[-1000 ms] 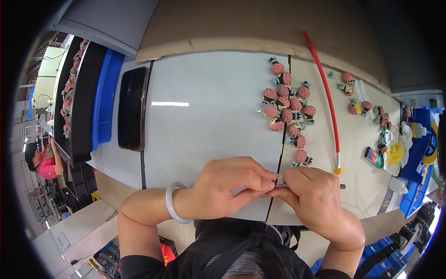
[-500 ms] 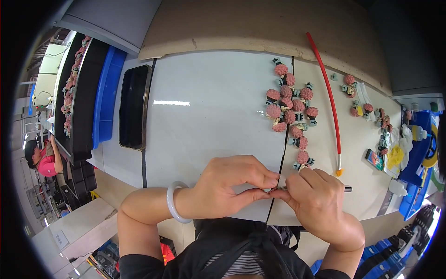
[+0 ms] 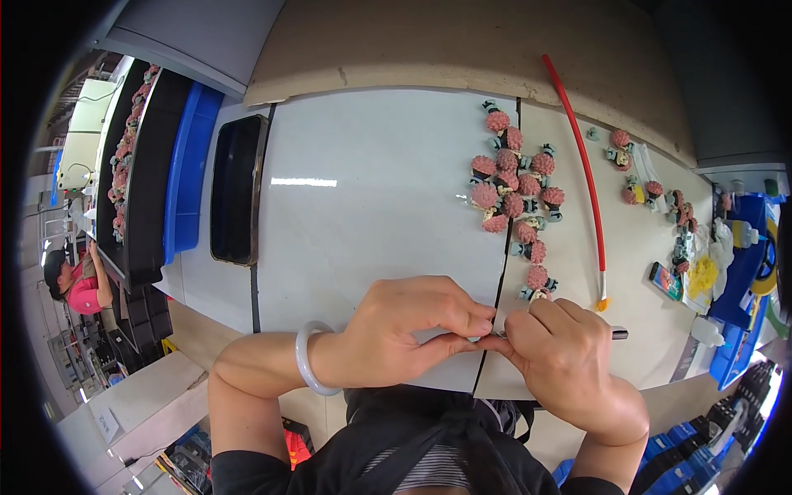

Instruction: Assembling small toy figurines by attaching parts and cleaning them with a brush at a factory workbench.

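Observation:
My left hand (image 3: pixel 421 318), a pale bangle at its wrist, pinches a tiny piece with a bit of grey-green showing between thumb and forefinger. Most of that piece is hidden. My right hand (image 3: pixel 557 338) is closed right beside it, its thumb tip meeting the same spot. The end of a slim dark, metallic-looking rod (image 3: pixel 619 333) sticks out past the right hand; its working end is covered by my fingers. Just beyond my hands lies a cluster of small figurines (image 3: pixel 508 180) with bumpy pink heads and grey-green parts.
A red-handled brush (image 3: pixel 587 173) lies right of the cluster. More figurines (image 3: pixel 631 194), a small bottle (image 3: pixel 706 332) and blue bins (image 3: pixel 747 280) are farther right. A black phone (image 3: pixel 238 190) and a blue tray (image 3: pixel 191 169) are on the left, with a person (image 3: pixel 81 285) beyond.
Both hands stay nearly in place, with my fingertips shifting very slightly around the tiny piece. The other things look unmoved.

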The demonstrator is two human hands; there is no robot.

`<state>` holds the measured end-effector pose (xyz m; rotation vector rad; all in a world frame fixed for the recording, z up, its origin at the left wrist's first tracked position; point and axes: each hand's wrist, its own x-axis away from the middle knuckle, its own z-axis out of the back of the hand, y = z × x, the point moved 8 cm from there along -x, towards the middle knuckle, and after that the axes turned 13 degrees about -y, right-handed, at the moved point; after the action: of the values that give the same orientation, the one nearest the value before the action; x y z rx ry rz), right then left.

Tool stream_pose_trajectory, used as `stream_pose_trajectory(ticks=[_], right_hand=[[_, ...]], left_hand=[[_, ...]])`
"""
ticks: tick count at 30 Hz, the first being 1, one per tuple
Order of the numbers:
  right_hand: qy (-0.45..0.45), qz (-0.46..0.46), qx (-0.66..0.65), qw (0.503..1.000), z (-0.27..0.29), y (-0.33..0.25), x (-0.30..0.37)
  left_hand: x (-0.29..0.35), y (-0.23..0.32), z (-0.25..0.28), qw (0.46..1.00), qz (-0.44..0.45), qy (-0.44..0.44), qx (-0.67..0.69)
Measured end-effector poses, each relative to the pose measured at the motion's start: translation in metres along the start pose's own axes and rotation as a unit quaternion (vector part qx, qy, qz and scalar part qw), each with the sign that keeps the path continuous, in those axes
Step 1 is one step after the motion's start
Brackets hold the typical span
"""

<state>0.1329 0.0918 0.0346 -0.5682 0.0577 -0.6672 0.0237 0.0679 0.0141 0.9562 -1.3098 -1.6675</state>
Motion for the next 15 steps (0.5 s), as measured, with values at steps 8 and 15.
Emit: stream_pose_trajectory(ticks=[8, 15], right_hand=[[0.008, -0.002, -0.008, 1.0, 0.0002, -0.0003, 0.0008], [-0.001, -0.005, -0.009, 1.0, -0.0006, 0.0009, -0.0004]], left_hand=[[0.0007, 0.0008, -0.0015, 1.0, -0.005, 0.001, 0.009], [0.0002, -0.0002, -0.0009, 1.0, -0.002, -0.005, 0.002]])
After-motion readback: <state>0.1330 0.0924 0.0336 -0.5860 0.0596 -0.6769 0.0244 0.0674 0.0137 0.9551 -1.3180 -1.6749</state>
